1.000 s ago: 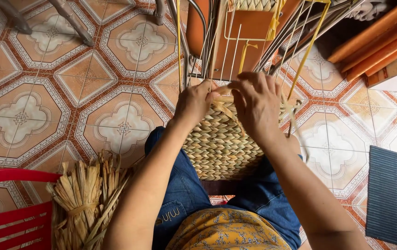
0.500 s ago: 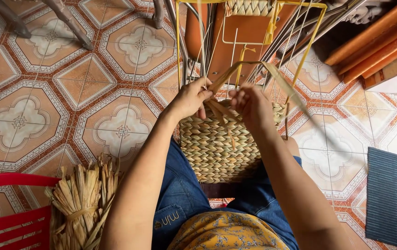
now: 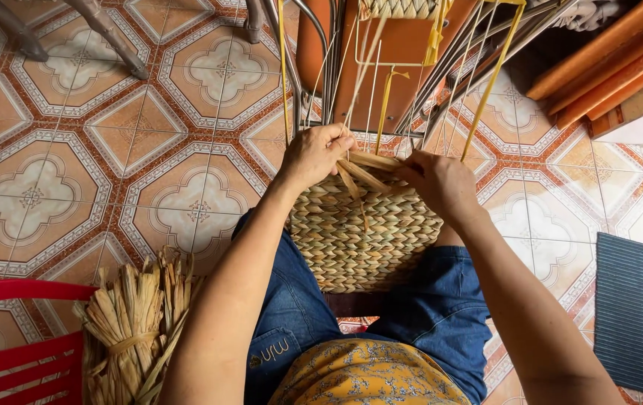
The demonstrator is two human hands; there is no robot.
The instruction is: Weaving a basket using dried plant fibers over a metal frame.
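— Head view: where is the woven straw panel?
— On the person's lap, between the knees. Left hand pinches flat straw strips at its top edge; right hand grip is pressed together on the same strips.
— And around?
— Straw bundle beside a red crate, on tiled floor.

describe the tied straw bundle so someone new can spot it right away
Start at the patterned tile floor, then go to the bottom left corner, where a red plastic chair juts in. The straw bundle stands just right of it, beside the person's left arm. Unlike the woven mat on the lap, it is loose dry strips cinched by one band.
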